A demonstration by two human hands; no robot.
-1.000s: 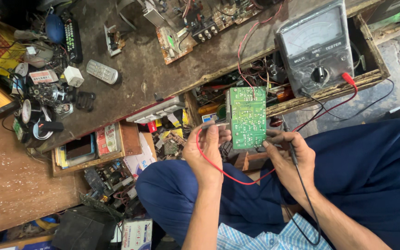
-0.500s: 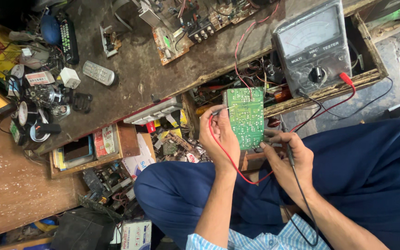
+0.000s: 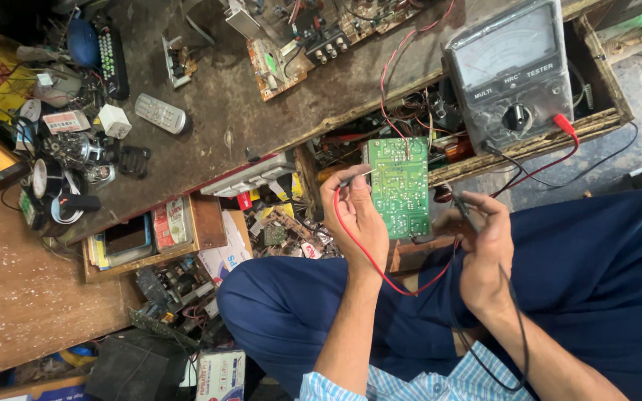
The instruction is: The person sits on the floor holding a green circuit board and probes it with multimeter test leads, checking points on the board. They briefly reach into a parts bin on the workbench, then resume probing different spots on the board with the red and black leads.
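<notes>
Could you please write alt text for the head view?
A seated person's left hand and right hand touch red and black probes to a green circuit board; an analog meter sits on the cluttered workbench beyond.

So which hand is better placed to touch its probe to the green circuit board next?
Probably the left hand: its red-leaded probe tip already lies at the green circuit board edge, while the right hand holds its black probe just off the board.

Soft, even daylight is filling the scene, showing no hard shadows. The upper left corner is sinking into darkness, and the gap beneath the wooden workbench (image 3: 209,141) is lying in shade. A pale sheen is glaring off the meter (image 3: 510,70) face at upper right. Focus is holding sharp centrally, with edges bending slightly.
</notes>
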